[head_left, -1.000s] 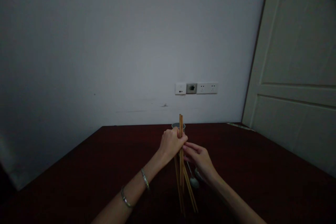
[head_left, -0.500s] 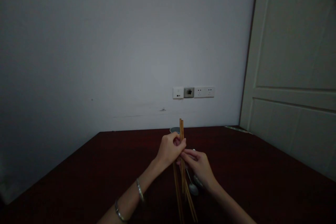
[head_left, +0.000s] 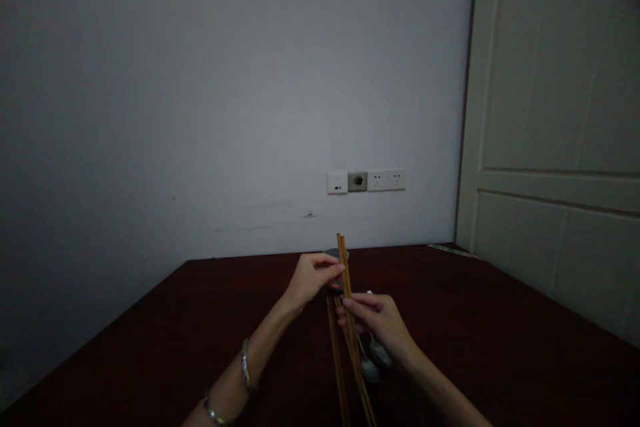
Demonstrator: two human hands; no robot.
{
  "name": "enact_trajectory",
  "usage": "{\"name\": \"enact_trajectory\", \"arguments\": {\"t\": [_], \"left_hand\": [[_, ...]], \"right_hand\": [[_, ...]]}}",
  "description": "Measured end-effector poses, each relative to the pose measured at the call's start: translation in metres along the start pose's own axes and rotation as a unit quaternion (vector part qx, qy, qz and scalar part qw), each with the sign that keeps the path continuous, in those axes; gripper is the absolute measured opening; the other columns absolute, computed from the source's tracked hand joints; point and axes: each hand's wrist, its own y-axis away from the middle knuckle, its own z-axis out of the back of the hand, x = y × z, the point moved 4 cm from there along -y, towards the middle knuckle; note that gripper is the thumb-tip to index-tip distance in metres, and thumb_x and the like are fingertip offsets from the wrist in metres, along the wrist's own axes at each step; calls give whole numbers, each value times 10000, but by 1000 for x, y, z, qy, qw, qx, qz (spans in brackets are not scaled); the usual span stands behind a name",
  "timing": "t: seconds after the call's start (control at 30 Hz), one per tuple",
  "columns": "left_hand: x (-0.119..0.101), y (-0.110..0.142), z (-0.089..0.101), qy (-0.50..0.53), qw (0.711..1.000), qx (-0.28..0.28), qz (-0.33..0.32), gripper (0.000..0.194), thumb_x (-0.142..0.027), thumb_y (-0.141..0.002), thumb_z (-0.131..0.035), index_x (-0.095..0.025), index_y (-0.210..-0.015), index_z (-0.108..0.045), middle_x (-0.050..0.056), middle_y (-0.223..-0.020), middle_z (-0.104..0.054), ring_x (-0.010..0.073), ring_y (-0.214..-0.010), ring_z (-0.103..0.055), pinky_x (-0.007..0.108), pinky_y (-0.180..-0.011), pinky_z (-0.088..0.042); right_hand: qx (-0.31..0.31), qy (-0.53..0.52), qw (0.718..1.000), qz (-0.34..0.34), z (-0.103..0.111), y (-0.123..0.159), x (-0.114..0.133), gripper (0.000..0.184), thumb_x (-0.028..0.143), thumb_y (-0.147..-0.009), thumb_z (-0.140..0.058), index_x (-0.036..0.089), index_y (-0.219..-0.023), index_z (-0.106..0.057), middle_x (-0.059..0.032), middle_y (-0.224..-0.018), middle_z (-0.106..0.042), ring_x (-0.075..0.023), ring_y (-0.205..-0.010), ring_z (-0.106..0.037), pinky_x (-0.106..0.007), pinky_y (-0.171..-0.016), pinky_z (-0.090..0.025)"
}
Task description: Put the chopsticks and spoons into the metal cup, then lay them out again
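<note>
A pair of wooden chopsticks (head_left: 347, 283) stands tilted above the table, upper ends pointing toward the wall. Near their upper part, my left hand (head_left: 313, 278) pinches them between thumb and fingers. Lower down, my right hand (head_left: 380, 321) also grips the pair with thumb and fingertips. More wooden chopsticks (head_left: 335, 353) lie below on the table, partly covered by the held pair. Just right of them rest two metal spoons, the nearer spoon (head_left: 370, 371) and the farther spoon (head_left: 381, 351), their handles partly hidden by my right hand.
Behind my left hand is a round grey container (head_left: 330, 252), mostly hidden. The dark red table (head_left: 240, 300) reaches the wall, where sockets (head_left: 386, 179) are mounted. A pale strip (head_left: 453, 251) lies at the far right edge, near a light panelled door (head_left: 545, 240).
My left hand has shifted slightly left and opened a gap from my right hand. The held chopsticks have tilted, their tops leaning a little left. The view has also moved slightly.
</note>
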Motion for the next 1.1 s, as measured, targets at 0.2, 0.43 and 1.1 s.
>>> {"name": "enact_trajectory", "arguments": {"t": [0.2,0.43,1.1], "left_hand": [[0,1,-1,18,1000,-12,13,339,-379,-569,-708,-87,-732,-648,65,-690,-646,134,-587,-586,242,-545,-478],[3,0,0,46,999,-11,6,315,-351,-572,-716,-83,-719,-639,57,-651,-643,136,-572,-592,249,-545,-486],[-5,4,-2,63,998,-7,-11,291,-330,-568,-730,-85,-700,-643,52,-640,-647,129,-552,-581,246,-547,-474]], "right_hand": [[4,11,1000,-1,2,-2,-1,357,453,-585,-694,127,-730,-707,-89,-682,-671,-149,-576,-612,-218,-503,-471],[2,18,999,42,4,-5,-1,296,429,-580,-698,140,-648,-700,-32,-689,-577,-104,-572,-516,-176,-431,-389],[25,164,973,157,5,-1,12,321,451,-702,-589,161,-747,-719,-60,-725,-628,-177,-721,-524,-261,-611,-414]]}}
